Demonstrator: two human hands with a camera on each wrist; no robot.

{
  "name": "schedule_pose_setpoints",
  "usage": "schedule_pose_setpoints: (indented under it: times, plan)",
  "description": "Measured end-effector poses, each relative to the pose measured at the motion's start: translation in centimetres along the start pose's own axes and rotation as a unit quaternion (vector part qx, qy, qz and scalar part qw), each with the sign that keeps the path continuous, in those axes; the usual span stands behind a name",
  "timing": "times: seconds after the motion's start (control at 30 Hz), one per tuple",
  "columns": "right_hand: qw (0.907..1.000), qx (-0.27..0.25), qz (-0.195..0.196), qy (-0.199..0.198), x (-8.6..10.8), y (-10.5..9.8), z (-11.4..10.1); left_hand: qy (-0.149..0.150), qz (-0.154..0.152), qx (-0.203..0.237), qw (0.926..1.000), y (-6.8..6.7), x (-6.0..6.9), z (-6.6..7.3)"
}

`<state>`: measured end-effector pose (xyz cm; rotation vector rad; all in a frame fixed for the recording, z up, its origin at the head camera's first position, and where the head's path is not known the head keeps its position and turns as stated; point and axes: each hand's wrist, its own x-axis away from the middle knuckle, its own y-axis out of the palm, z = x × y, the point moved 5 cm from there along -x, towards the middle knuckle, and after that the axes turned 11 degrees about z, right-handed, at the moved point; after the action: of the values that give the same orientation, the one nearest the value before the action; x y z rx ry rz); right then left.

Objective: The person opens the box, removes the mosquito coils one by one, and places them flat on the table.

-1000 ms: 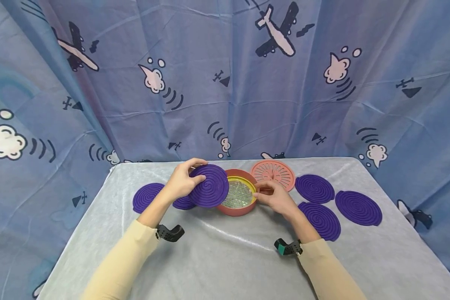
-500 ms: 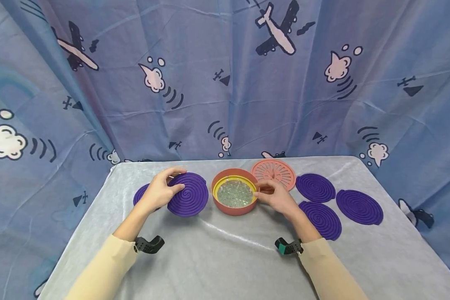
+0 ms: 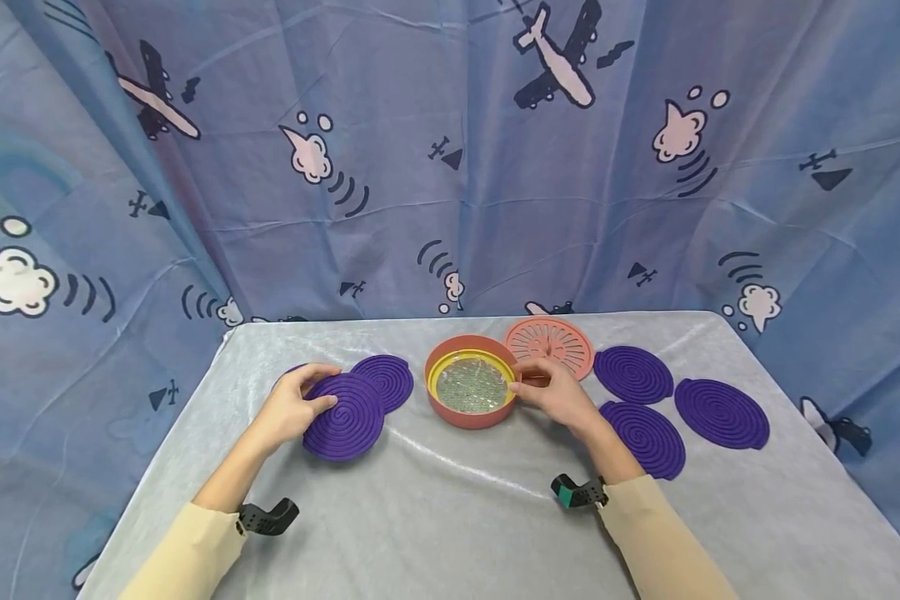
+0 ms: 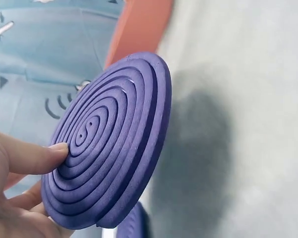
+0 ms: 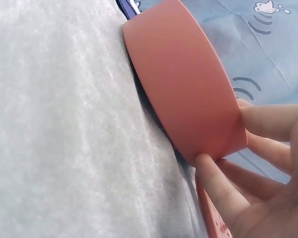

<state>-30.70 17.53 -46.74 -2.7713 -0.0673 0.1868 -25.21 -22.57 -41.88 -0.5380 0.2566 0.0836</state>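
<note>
My left hand (image 3: 288, 408) pinches a purple mosquito coil (image 3: 348, 421), thumb on its front face. The left wrist view shows the coil (image 4: 109, 144) tilted and raised above the cloth, its shadow beside it. At the table's middle stands a round terracotta mosquito coil holder (image 3: 468, 421), with a yellow ring (image 3: 438, 367) and a silvery mesh pad (image 3: 471, 386) inside. My right hand (image 3: 558, 400) holds the holder's right rim. In the right wrist view, its fingertips (image 5: 204, 161) touch the outer wall (image 5: 181, 74).
The slotted orange lid (image 3: 528, 340) lies behind the holder, to its right. Several purple coils (image 3: 722, 414) rest on the right side of the grey cloth (image 3: 435, 517). Another coil (image 3: 392, 379) lies left of the holder; one more is mostly hidden behind my left hand.
My left hand has carried the coil from over the holder's left edge leftward and nearer to me, uncovering the whole holder and a coil on the cloth. My right hand stays at the rim.
</note>
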Motion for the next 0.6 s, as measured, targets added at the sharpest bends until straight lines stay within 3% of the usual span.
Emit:
schedule_pose_setpoints:
  times: [0.3,0.6]
  plan:
    - [0.9998,0.019,0.003,0.007,-0.1,-0.1,0.4,-0.045,-0.012,-0.039,0.9982,-0.5,1.5,-3.5]
    - [0.9998,0.019,0.001,0.01,-0.2,0.1,0.3,-0.068,-0.013,-0.082,0.9942,-0.5,2.4,-5.2]
